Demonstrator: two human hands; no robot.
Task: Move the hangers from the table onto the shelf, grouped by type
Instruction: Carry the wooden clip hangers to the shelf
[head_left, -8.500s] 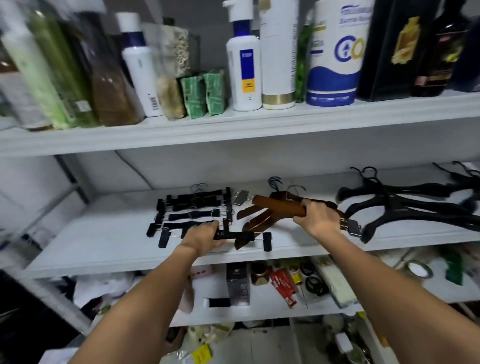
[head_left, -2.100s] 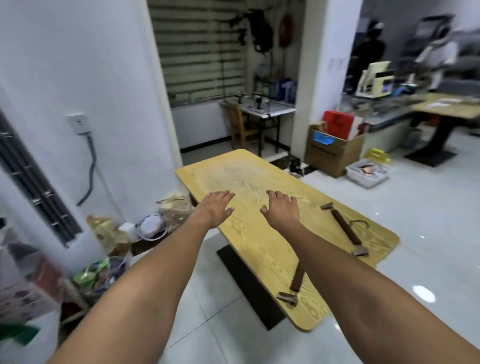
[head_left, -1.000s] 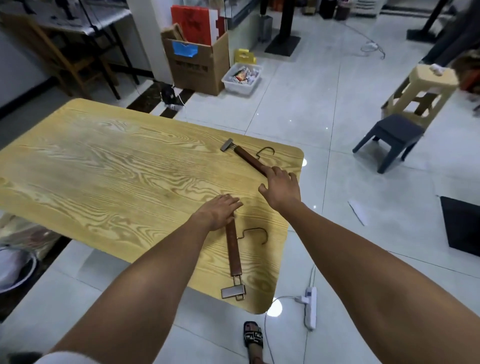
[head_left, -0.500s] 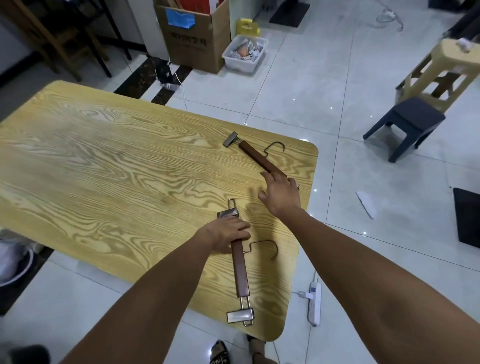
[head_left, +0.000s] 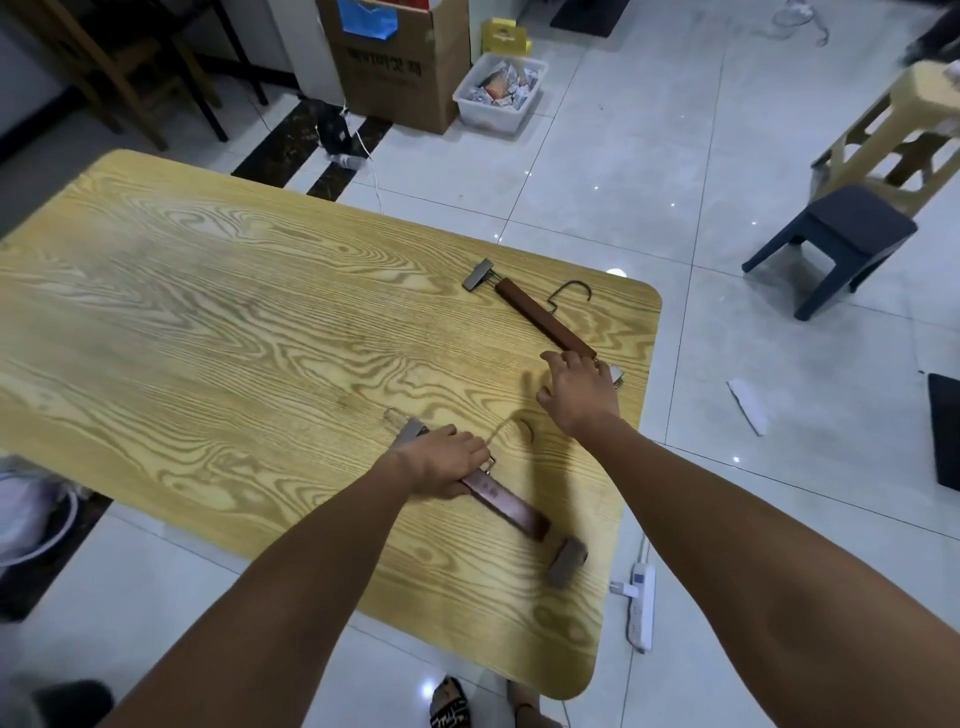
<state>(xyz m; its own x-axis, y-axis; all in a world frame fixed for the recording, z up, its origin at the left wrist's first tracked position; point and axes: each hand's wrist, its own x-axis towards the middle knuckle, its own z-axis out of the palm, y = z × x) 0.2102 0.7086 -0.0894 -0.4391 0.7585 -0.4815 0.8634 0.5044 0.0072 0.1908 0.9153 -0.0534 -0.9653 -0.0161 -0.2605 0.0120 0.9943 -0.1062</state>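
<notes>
Left hand, well apart from packet-filled white plastic tub, tight around brown wooden clip hanger near yellow table's right edge.

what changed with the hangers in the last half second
The left hand, gripping the near brown wooden clip hanger, has swung its near end rightward. The right hand stays at the near end of the far brown wooden clip hanger, which lies unmoved.
</notes>
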